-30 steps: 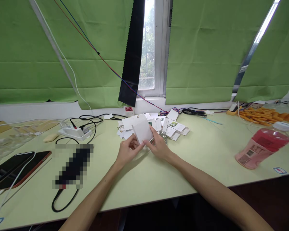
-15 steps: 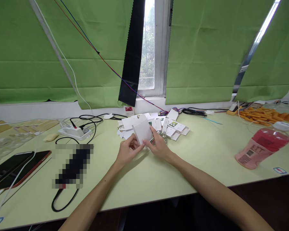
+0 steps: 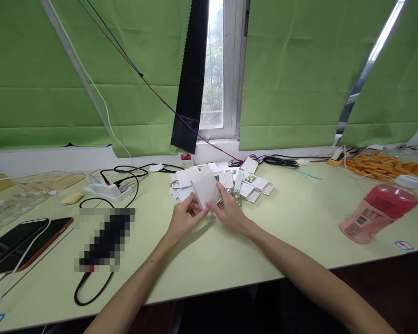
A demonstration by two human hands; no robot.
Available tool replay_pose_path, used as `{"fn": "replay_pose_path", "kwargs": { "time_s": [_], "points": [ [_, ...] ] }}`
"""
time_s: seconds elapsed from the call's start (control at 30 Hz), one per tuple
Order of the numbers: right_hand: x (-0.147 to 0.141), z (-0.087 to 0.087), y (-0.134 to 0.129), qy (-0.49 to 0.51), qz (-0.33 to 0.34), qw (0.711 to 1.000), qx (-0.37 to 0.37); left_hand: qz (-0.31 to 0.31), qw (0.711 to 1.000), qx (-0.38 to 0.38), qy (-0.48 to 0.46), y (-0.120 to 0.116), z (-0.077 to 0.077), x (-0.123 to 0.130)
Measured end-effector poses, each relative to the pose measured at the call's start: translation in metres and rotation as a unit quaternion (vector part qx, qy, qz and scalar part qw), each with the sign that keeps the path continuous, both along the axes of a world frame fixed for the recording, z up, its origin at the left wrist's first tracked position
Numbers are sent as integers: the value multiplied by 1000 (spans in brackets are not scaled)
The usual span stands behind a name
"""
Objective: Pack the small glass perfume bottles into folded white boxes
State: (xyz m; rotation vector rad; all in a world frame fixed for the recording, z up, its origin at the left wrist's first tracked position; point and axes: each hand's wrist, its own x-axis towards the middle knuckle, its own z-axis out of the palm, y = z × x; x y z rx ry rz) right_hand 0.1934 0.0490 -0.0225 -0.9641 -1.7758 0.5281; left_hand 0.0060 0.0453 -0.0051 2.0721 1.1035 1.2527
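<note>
Between my two hands a small white cardboard box [image 3: 205, 188] is held tilted above the table. My left hand [image 3: 184, 217] is closed on its lower left edge, the fingers curled behind it. My right hand [image 3: 230, 209] grips the lower right side, with its thumb on the near face and the fingers behind. What the hidden fingertips do behind the box cannot be seen. Just beyond lies a heap of flattened and opened white cartons [image 3: 256, 183], some with green printed pictures. Something shiny and silvery [image 3: 236, 195] lies beside my right hand.
A tilted-looking bottle of pink drink [image 3: 379, 211] stands at right, with orange pieces [image 3: 372, 166] behind it. At left are a white power strip [image 3: 107, 191], black cables, phones [image 3: 31, 246] and a pixelated dark object [image 3: 106, 239]. The table [image 3: 216, 269] ends close before me.
</note>
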Motion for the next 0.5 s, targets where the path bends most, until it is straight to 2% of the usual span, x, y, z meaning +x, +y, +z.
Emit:
{"fn": "replay_pose_path", "kwargs": {
  "time_s": [0.5],
  "points": [
    [0, -1, 2, -4, -1, 1000, 13, -2, 1000, -12, 9, 1, 0, 0]
  ]
}}
